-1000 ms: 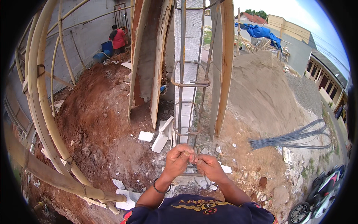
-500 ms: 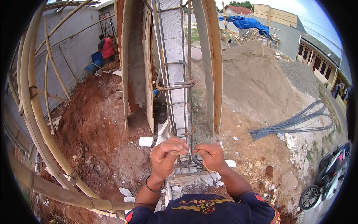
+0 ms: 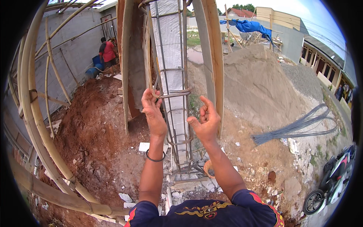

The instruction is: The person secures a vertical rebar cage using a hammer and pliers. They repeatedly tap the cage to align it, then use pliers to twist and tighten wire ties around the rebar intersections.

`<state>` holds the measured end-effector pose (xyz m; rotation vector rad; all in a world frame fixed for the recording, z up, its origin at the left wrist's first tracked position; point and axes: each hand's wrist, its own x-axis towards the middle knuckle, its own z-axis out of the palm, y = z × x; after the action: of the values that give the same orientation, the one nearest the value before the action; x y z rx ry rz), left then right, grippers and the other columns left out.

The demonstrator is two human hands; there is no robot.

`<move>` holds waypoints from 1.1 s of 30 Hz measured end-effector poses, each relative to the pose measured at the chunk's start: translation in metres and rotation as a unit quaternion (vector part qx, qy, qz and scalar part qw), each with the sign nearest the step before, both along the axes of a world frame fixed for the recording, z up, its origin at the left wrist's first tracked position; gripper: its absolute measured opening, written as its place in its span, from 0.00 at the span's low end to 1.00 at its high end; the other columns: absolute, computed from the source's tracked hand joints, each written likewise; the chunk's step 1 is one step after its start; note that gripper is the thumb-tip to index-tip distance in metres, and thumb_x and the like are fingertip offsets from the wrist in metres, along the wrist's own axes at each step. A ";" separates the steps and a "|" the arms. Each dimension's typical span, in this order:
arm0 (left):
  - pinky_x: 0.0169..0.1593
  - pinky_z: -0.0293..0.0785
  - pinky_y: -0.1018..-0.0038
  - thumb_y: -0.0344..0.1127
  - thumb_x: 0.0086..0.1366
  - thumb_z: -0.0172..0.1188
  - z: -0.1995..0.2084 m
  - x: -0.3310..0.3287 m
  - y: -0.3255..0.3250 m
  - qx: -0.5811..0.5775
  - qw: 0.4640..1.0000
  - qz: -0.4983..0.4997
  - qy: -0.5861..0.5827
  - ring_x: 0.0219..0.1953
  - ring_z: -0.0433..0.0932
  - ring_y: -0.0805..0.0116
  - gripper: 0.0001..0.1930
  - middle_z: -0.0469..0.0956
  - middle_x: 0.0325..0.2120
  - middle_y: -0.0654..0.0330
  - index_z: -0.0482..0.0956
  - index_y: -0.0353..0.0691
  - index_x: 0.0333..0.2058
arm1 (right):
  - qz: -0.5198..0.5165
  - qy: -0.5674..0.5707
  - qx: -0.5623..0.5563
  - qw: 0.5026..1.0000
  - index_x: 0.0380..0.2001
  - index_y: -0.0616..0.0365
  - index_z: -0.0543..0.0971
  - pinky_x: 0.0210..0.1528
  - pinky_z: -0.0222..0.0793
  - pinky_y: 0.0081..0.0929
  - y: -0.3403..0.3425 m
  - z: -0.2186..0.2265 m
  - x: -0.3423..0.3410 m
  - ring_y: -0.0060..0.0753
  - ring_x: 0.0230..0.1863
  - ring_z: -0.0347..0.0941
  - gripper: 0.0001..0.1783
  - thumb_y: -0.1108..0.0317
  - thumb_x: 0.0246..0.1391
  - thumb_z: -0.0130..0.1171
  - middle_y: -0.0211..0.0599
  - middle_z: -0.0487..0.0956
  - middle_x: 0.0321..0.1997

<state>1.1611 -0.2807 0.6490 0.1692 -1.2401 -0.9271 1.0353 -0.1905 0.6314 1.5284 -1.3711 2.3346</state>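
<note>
In front of me stands an upright cage of steel reinforcing bars (image 3: 185, 79), bound by stirrups, against a white block column (image 3: 169, 56). On its left side my left hand (image 3: 153, 117) is raised with fingers stretched up, their tips at the left corner of a rusty stirrup (image 3: 176, 94). Whether they touch the steel, I cannot tell. To the right of the cage is my right hand (image 3: 207, 119), its forefinger and thumb apart and the other fingers curled. Nothing shows in it. A lower stirrup (image 3: 179, 142) crosses the bars below both hands.
Formwork boards (image 3: 213, 56) flank the column. Bamboo poles (image 3: 34, 102) rise at left beside reddish soil (image 3: 90, 113). Right of me lie a sand heap (image 3: 257, 79), a bundle of steel rods (image 3: 298, 126) and a motorcycle (image 3: 334, 181). A person in red (image 3: 107, 51) works far left.
My hands have come apart from a pinch low at the bars and moved up to either side of the cage. An orange ring-shaped piece now shows near its foot.
</note>
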 end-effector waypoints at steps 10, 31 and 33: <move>0.62 0.57 0.59 0.74 0.65 0.33 0.049 -0.006 -0.039 -0.186 0.982 -0.021 0.014 0.43 0.71 0.61 0.41 0.71 0.32 0.56 0.70 0.35 0.26 | 0.237 -0.271 0.046 0.932 0.50 0.70 0.72 0.14 0.43 0.15 -0.050 0.062 -0.027 0.10 0.15 0.51 0.36 0.40 0.63 0.50 0.21 0.63 0.24; 0.26 0.43 0.67 0.72 0.66 0.32 0.059 -0.013 -0.025 -0.218 0.954 0.176 -0.104 0.22 0.47 0.69 0.38 0.45 0.17 0.61 0.48 0.36 0.19 | 0.241 -0.126 0.064 0.960 0.24 0.59 0.73 0.21 0.54 0.16 -0.072 0.081 -0.023 0.15 0.17 0.58 0.30 0.42 0.67 0.43 0.24 0.65 0.16; 0.26 0.44 0.67 0.72 0.66 0.32 0.058 -0.011 -0.028 -0.224 0.955 0.167 -0.095 0.22 0.49 0.69 0.39 0.49 0.17 0.62 0.53 0.36 0.18 | 0.220 -0.120 0.081 0.965 0.29 0.62 0.75 0.22 0.55 0.16 -0.071 0.081 -0.025 0.15 0.17 0.59 0.30 0.43 0.67 0.43 0.25 0.66 0.17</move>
<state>1.1502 -0.3085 0.7072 0.1025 -1.5122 -0.3278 1.0106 -0.2614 0.7126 1.8046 -1.4221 2.8110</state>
